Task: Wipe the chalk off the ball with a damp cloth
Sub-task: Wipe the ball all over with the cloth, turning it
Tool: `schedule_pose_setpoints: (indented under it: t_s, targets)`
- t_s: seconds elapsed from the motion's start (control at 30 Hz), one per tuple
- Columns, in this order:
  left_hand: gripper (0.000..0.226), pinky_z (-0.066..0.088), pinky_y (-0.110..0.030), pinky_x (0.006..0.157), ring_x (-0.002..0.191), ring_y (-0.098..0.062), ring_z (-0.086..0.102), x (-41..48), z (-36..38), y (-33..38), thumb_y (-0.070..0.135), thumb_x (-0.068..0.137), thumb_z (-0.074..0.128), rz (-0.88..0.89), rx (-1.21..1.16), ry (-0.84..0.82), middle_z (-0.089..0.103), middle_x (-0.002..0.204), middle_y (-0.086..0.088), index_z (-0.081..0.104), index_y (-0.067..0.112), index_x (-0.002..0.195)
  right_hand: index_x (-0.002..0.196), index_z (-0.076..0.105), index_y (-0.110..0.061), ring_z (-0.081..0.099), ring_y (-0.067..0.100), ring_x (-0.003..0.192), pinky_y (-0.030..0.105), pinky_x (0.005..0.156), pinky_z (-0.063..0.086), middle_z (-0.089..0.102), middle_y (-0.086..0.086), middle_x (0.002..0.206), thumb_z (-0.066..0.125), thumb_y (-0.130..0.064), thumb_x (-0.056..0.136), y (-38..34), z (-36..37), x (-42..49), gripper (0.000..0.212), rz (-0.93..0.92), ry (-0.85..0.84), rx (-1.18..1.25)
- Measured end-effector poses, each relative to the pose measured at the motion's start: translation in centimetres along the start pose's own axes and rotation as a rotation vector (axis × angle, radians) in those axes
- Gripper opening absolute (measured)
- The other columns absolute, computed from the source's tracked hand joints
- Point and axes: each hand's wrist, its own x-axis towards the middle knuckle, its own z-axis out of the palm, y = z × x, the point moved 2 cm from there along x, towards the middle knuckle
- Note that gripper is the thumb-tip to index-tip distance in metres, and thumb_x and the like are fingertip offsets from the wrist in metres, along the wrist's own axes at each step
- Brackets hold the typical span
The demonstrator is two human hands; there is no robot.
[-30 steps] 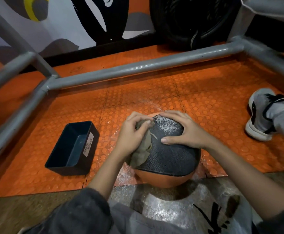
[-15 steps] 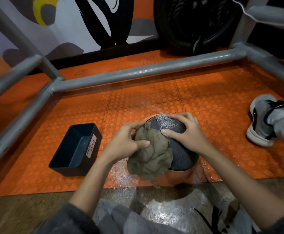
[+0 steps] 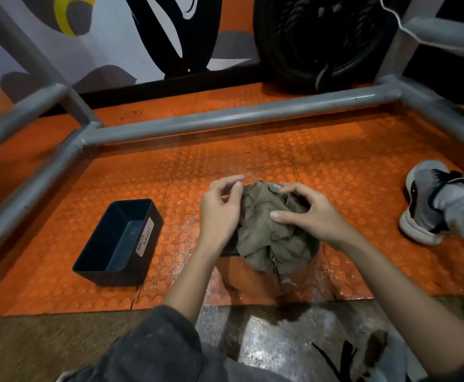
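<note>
Ball [image 3: 242, 274] rests near the six o'clock edge of the orange studded floor [image 3: 335, 166], only its orange lower side showing. A grey metal frame [image 3: 225, 118] crosses at twelve o'clock of it, with a black tyre [image 3: 308, 45] beyond at one o'clock. A dark bin [image 3: 115, 244] labelled "waste basket" stands at nine o'clock, well apart, and a grey shoe [image 3: 421, 205] lies at three o'clock. The olive cloth [image 3: 266, 235] now drapes the whole top of the ball, where half a second ago it hung over the nine o'clock side and left the dark textured panel bare. The right hand [image 3: 316, 216], then flat on that panel, is arched over the cloth, thumb and curled fingertips pinching it. The left hand [image 3: 220, 213] is blurred at the cloth's nine o'clock edge, fingers curled; I cannot tell whether it holds the cloth
</note>
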Motion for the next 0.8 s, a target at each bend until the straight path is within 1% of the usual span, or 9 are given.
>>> schedule_pose_setpoints:
  t_s: [0.1,0.17,0.3,0.4,0.47,0.53,0.63,0.7,0.8]
  targets:
    - [0.016,0.041,-0.028,0.096,0.109,-0.014,0.053,0.9,0.7,-1.3,0.019,0.095,0.054,0.043,0.154,-0.088,0.056,0.108,0.006,0.064,0.03,0.099,0.096,0.06,-0.015,0.052,-0.015,0.103,0.013,0.09,0.045,0.055,-0.021,0.114,0.076,-0.011,0.074,0.2,-1.0,0.1,0.028,0.034,-0.027,0.043]
    - [0.019,0.035,-0.034,0.1,0.114,-0.017,0.049,0.6,1.3,-2.4,0.022,0.097,0.051,0.063,0.293,-0.147,0.055,0.112,0.005,0.064,0.026,0.109,0.091,0.058,-0.017,0.054,-0.003,0.108,0.021,0.09,0.047,0.057,-0.014,0.116,0.072,-0.006,0.076,0.9,-1.9,0.0,0.023,0.056,-0.004,0.1]
    - [0.023,0.032,-0.038,0.102,0.116,-0.016,0.046,-0.1,1.3,-3.0,0.029,0.097,0.045,0.075,0.345,-0.104,0.053,0.117,0.007,0.061,0.026,0.114,0.096,0.057,-0.015,0.061,0.002,0.089,0.012,0.074,0.047,0.062,-0.004,0.1,0.056,0.012,0.083,2.4,-3.1,-0.2,0.03,0.074,0.145,0.263]
    - [0.027,0.023,-0.033,0.104,0.121,-0.011,0.039,-1.0,1.7,-2.5,0.031,0.1,0.041,0.07,0.459,-0.116,0.049,0.128,0.011,0.055,0.029,0.123,0.101,0.061,-0.019,0.057,0.005,0.091,0.012,0.078,0.046,0.062,-0.004,0.101,0.045,0.011,0.085,2.0,-3.0,0.4,0.037,0.07,0.252,0.097]
    - [0.031,0.02,-0.034,0.107,0.124,-0.009,0.036,-1.5,2.0,-2.3,0.035,0.101,0.037,0.04,0.501,-0.114,0.045,0.133,0.014,0.051,0.032,0.127,0.104,0.063,-0.02,0.055,0.012,0.105,0.022,0.092,0.042,0.062,0.001,0.109,0.048,-0.003,0.087,1.3,-2.4,1.0,0.028,0.071,0.306,-0.002]
    - [0.033,0.021,-0.038,0.109,0.126,-0.01,0.034,-1.7,2.4,-2.1,0.036,0.101,0.033,-0.019,0.515,-0.106,0.042,0.136,0.015,0.049,0.034,0.13,0.107,0.064,-0.024,0.051,0.016,0.111,0.027,0.099,0.036,0.06,0.002,0.115,0.057,-0.022,0.088,0.9,-1.0,1.0,0.02,0.058,0.32,-0.105]
    - [0.035,0.021,-0.043,0.11,0.131,-0.014,0.03,-1.6,2.6,-1.7,0.035,0.101,0.031,-0.074,0.529,-0.118,0.039,0.14,0.013,0.046,0.036,0.133,0.107,0.066,-0.028,0.049,0.022,0.105,0.038,0.091,0.037,0.057,-0.005,0.112,0.058,-0.045,0.082,-0.1,1.7,-0.1,0.032,-0.144,0.354,-0.497]
    - [0.037,0.018,-0.043,0.112,0.134,-0.016,0.026,-1.5,2.2,-1.7,0.034,0.102,0.03,-0.094,0.49,-0.176,0.035,0.144,0.012,0.042,0.036,0.136,0.106,0.066,-0.024,0.05,0.024,0.099,0.041,0.084,0.04,0.059,-0.005,0.109,0.051,-0.042,0.083,-0.6,2.6,-0.6,0.033,-0.296,0.305,-0.591]
    - [0.041,0.009,-0.04,0.115,0.138,-0.012,0.015,-1.7,1.1,-2.2,0.036,0.101,0.033,-0.116,0.392,-0.329,0.025,0.15,0.012,0.033,0.038,0.142,0.099,0.068,-0.025,0.055,0.023,0.094,0.028,0.085,0.034,0.062,-0.005,0.1,0.058,-0.027,0.083,-0.4,1.6,-0.2,0.019,-0.364,0.276,-0.538]
